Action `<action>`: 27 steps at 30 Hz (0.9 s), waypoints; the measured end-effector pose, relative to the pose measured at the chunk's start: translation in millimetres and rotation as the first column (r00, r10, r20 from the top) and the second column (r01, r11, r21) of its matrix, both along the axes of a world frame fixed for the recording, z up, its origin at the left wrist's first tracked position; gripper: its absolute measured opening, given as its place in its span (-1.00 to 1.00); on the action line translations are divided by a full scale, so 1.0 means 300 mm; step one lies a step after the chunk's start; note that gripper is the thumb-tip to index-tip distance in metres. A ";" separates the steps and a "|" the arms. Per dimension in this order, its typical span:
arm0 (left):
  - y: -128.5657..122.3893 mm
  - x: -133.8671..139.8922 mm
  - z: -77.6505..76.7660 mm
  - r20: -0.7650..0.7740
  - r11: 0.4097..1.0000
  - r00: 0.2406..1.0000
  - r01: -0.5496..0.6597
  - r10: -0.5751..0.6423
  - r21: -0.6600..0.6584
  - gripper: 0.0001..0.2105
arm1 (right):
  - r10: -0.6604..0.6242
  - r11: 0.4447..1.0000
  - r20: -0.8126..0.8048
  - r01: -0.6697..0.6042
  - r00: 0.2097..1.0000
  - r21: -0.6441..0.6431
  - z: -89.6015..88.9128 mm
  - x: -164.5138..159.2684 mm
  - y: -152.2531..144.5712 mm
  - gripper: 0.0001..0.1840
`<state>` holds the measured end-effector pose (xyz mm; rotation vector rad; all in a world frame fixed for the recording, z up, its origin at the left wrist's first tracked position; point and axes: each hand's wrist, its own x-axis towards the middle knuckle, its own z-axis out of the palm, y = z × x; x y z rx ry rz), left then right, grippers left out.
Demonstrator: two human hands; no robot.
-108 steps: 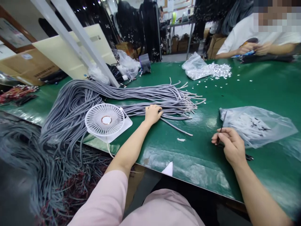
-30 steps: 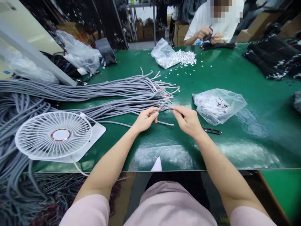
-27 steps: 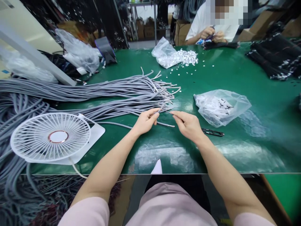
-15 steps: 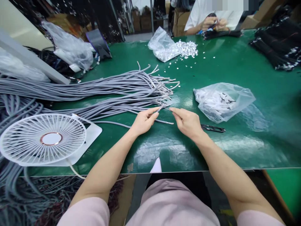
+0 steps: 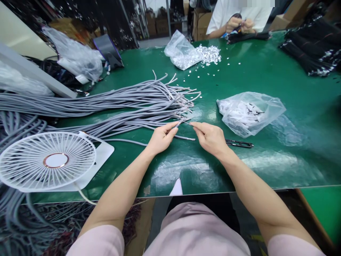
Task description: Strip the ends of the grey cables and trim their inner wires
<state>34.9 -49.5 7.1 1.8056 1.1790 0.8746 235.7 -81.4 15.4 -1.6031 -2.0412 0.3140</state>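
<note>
My left hand [image 5: 162,138] is closed in a pinch on the end of a grey cable [image 5: 181,122]. Facing it, my right hand [image 5: 210,137] pinches a thin, dark, pointed piece [image 5: 187,123]; its tip meets the cable end, and its kind is too small to make out. Just beyond my fingers lie bundles of grey cables [image 5: 128,99] with stripped, pale ends pointing right. A single loose cable [image 5: 186,138] passes beneath my left hand, its end between the two hands. Black thread snips [image 5: 239,143] lie beside my right wrist.
A clear bag of white and black pieces [image 5: 247,113] lies to the right. Farther back, another bag [image 5: 182,53] spills small silvery bits [image 5: 209,54]. A white fan [image 5: 55,160] stands at left. Across the green table [image 5: 266,170], a co-worker's hands [image 5: 239,25] handle black cables [image 5: 249,37].
The view has shifted slightly, so things on the table appear a little farther left. Both hands keep the same pinch, close together at the cable end.
</note>
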 end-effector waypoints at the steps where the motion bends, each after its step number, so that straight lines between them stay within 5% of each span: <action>1: 0.000 0.000 0.000 -0.003 1.000 1.000 0.002 -0.002 0.002 -0.60 | -0.001 1.000 0.003 0.001 1.000 -0.005 0.001 0.000 0.000 -0.62; 15: -0.001 -0.005 0.000 -0.093 1.000 0.996 0.010 -0.007 0.025 -0.59 | 0.040 0.998 -0.098 -0.044 0.994 -0.037 -0.016 -0.016 0.014 -0.65; 27: 0.001 -0.006 -0.010 -0.284 0.996 0.954 -0.088 0.093 0.028 -0.72 | 0.024 0.993 -0.029 -0.028 0.999 -0.115 0.009 -0.034 0.017 -0.71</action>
